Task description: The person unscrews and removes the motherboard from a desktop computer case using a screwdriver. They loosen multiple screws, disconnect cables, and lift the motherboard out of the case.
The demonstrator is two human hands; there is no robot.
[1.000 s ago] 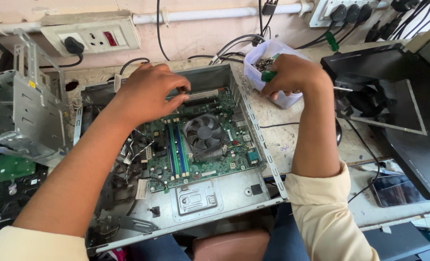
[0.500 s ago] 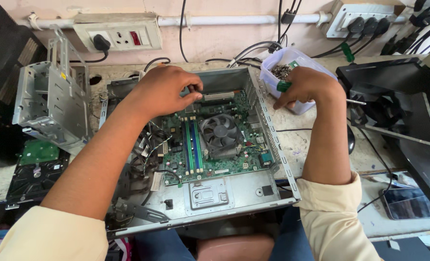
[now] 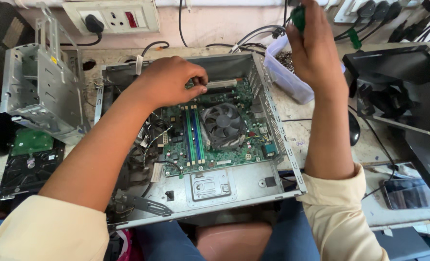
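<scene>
An open grey computer case (image 3: 253, 186) lies flat on the bench with a green motherboard (image 3: 234, 145) and a round black cooler fan (image 3: 223, 122) inside. My left hand (image 3: 169, 79) reaches into the case's far left corner, fingertips pinched together just above the board's top edge; whether it holds anything I cannot tell. My right hand (image 3: 316, 50) is raised above a translucent plastic tub (image 3: 287, 79) of small metal parts and grips a green-handled tool (image 3: 298, 18).
A bare metal drive cage (image 3: 38, 92) stands at the left, with a hard drive (image 3: 29, 162) in front of it. A wall socket strip (image 3: 111, 17) and cables run along the back. Black computer parts (image 3: 398, 96) and a phone (image 3: 410, 193) lie at the right.
My right hand has lifted out of the plastic tub, now raised higher with the green-handled tool. My left hand stays at the case's far corner.
</scene>
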